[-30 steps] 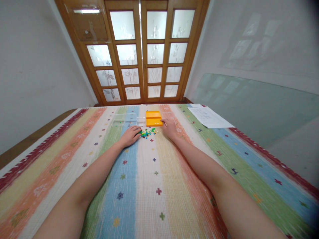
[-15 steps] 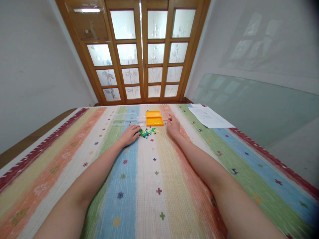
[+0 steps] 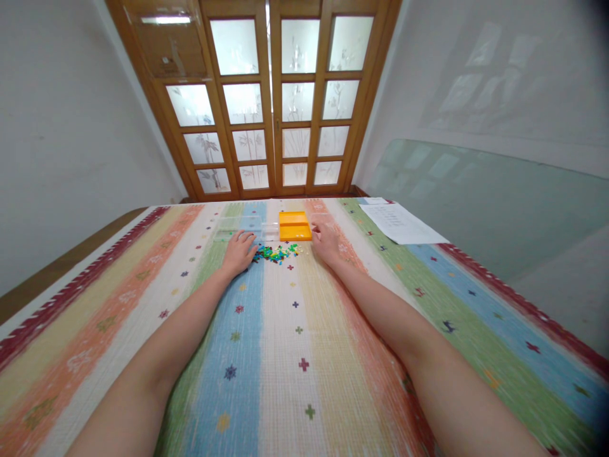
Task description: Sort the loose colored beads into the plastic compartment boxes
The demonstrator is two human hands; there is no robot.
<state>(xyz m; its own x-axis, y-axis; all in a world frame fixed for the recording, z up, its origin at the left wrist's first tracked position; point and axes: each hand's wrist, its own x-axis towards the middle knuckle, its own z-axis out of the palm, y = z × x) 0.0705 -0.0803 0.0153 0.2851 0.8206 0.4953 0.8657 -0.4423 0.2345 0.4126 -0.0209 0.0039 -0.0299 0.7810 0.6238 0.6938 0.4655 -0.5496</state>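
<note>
Small loose pieces in green, blue, yellow and dark colours, like tiny building bricks, lie in a heap on the tablecloth. My left hand rests at the heap's left edge, palm down with its fingers apart, close to a clear plastic box that has a few small pieces in it. Behind the heap sits an open orange case with two shallow halves. At its right edge is my right hand, thumb and forefinger bent together; anything between them is too small to make out.
Another clear container stands between the clear box and the orange case. White printed sheets lie at the back right of the striped tablecloth. Wooden glazed doors rise beyond the table's far edge.
My left hand has drawn back to the left, uncovering more of the heap's left side. My right hand has shifted left to the orange case's edge.
</note>
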